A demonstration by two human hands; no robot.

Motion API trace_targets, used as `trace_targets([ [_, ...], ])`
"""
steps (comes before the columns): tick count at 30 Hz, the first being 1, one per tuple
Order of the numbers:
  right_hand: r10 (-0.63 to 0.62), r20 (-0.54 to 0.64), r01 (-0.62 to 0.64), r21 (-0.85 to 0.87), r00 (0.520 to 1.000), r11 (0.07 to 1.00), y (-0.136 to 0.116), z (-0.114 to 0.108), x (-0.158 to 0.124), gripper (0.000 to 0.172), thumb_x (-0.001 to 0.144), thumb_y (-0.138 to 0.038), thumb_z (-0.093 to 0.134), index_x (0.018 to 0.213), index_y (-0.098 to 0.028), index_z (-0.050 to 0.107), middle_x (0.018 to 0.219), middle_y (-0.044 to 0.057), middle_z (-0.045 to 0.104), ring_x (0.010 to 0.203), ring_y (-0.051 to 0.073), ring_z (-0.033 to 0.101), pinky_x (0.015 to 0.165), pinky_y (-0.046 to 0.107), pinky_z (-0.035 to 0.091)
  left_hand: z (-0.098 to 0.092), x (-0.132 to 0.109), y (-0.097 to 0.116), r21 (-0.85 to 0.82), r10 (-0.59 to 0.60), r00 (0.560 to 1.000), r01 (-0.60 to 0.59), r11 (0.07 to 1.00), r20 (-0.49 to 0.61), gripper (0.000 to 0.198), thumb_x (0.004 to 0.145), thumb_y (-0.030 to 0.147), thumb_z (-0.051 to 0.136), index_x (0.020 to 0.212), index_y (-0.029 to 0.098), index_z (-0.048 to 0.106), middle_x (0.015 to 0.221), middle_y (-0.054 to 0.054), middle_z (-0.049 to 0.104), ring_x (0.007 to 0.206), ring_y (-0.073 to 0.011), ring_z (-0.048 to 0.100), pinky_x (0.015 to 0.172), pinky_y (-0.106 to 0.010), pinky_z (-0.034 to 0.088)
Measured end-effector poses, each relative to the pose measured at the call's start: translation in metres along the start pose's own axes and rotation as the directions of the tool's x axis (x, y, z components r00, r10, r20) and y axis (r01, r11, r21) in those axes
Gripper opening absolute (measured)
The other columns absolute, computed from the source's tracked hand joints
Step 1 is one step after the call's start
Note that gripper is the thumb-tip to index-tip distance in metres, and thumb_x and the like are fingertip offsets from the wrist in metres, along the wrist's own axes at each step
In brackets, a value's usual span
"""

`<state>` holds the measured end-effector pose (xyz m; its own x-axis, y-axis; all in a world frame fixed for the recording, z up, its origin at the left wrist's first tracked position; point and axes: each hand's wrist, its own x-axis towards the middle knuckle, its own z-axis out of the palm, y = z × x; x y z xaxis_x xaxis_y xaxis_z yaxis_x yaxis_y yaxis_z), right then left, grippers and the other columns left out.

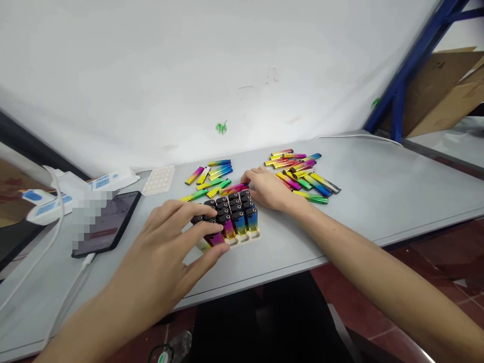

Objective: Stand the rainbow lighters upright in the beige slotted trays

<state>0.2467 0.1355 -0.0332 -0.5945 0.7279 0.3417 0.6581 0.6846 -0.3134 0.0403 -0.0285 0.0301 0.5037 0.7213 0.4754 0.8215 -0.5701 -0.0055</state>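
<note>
My left hand [176, 247] pinches a magenta lighter [215, 239] between thumb and fingers at the front left of a cream holder tray [244, 239]. Upright lighters with black tops and shiny blue, yellow and magenta bodies [240, 222] stand in rows in the tray; my fingers hide part of its left side. Just behind the tray, my right hand [266, 186] has its curled fingers at the end of a red-and-pink lighter [233, 189] lying on the table. The fingertips are partly hidden, but they appear closed on that end.
Loose shiny lighters lie in a left group [220, 172] and a right pile [298, 171]. A phone [109, 222] on a charging cable lies at left, beside a power strip [113, 179] and another pitted cream tray [159, 180]. A white wall [242, 75] rises behind the grey table [363, 201].
</note>
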Motion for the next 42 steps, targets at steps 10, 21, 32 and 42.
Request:
trace_targets([
  [10,0.007,-0.265,0.121,0.463,0.964,0.878,-0.014,-0.006,0.002,0.024,0.090,-0.035,0.063,0.110,-0.022,0.064,0.104,0.002,0.070,0.079,0.013,0.062,0.076,0.029,0.048,0.016,0.076,-0.056,-0.225,-0.367,0.896,0.422,0.878,0.249,0.035,0.090,0.051,0.050,0.111,0.029,0.068,0.107,-0.003,0.071,0.092,-0.0206,0.063,0.076,-0.029,0.048],
  [21,0.218,-0.239,-0.230,-0.022,0.946,0.973,-0.005,-0.013,0.001,0.031,0.098,-0.042,0.043,0.110,-0.021,0.062,0.095,0.007,0.070,0.080,0.018,0.061,0.067,0.031,0.039,0.055,0.072,-0.090,-0.445,-0.518,0.825,0.560,0.699,0.225,0.013,0.087,0.036,0.054,0.089,0.023,0.053,0.067,0.000,0.057,0.057,-0.0135,0.048,0.050,-0.023,0.033],
  [32,0.237,-0.003,-0.232,-0.216,0.971,0.948,0.004,-0.003,0.000,0.030,0.093,-0.040,0.050,0.103,-0.016,0.065,0.098,0.012,0.068,0.084,0.023,0.062,0.063,0.033,0.037,0.076,0.059,-0.085,-0.853,-0.703,0.615,0.521,0.021,0.358,0.043,0.089,0.052,0.037,0.060,0.021,0.041,0.042,0.005,0.027,0.034,-0.0074,0.021,0.036,-0.023,0.014],
  [42,0.132,0.037,-0.120,-0.232,0.991,0.965,0.004,0.002,-0.002,0.030,0.094,-0.041,0.051,0.108,-0.018,0.065,0.103,0.011,0.068,0.096,0.025,0.061,0.065,0.033,0.038,0.082,0.057,-0.093,-0.912,-0.723,0.599,0.398,-0.105,0.345,0.026,0.085,0.044,0.039,0.070,0.023,0.045,0.038,0.008,0.027,0.029,-0.0076,0.020,0.034,-0.020,0.012],
])
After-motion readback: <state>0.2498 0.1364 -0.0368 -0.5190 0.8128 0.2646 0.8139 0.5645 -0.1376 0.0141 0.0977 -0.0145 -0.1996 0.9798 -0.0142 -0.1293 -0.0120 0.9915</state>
